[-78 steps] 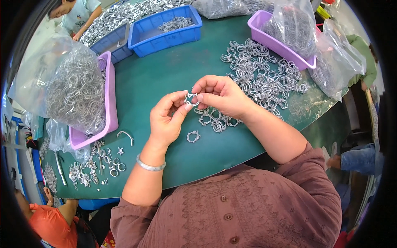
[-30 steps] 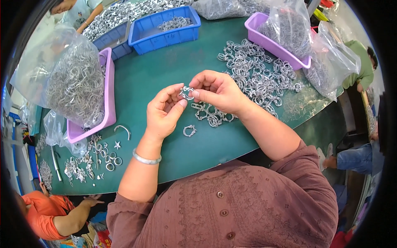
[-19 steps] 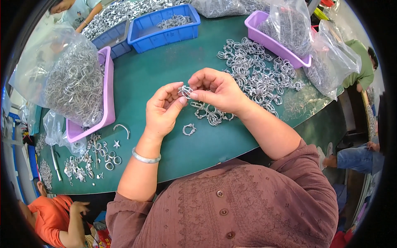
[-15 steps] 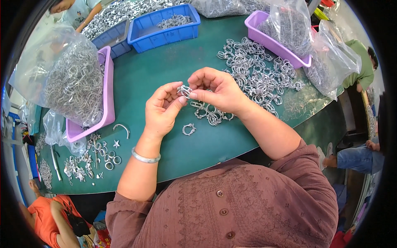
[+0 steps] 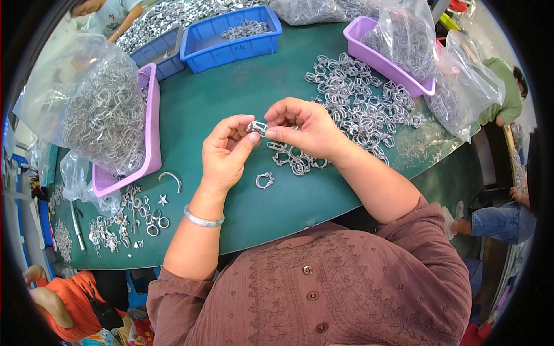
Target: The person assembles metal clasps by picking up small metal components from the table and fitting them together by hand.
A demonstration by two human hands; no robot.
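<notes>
Between the fingertips of both hands is a silvery metal ring (image 5: 257,127). My left hand (image 5: 229,144) pinches its left side with thumb and fingers. My right hand (image 5: 306,130) pinches the other side, thumb below and fingers curled above. Just under my right hand lies a small group of similar rings (image 5: 297,160), partly covered by it. A single ring (image 5: 265,180) rests apart on the green table (image 5: 254,213), nearer to me. Beyond my right hand spreads a large heap of silvery rings (image 5: 360,98).
A purple basket (image 5: 152,132) with a bagful of rings (image 5: 104,115) stands at left; another purple basket (image 5: 398,75) is far right. Blue bins (image 5: 231,53) stand at the back. Loose rings and a star (image 5: 163,199) lie front left. Other people (image 5: 75,305) are around the table.
My hands and the ring stay almost in the same place. At the lower left, the person in orange has shifted posture.
</notes>
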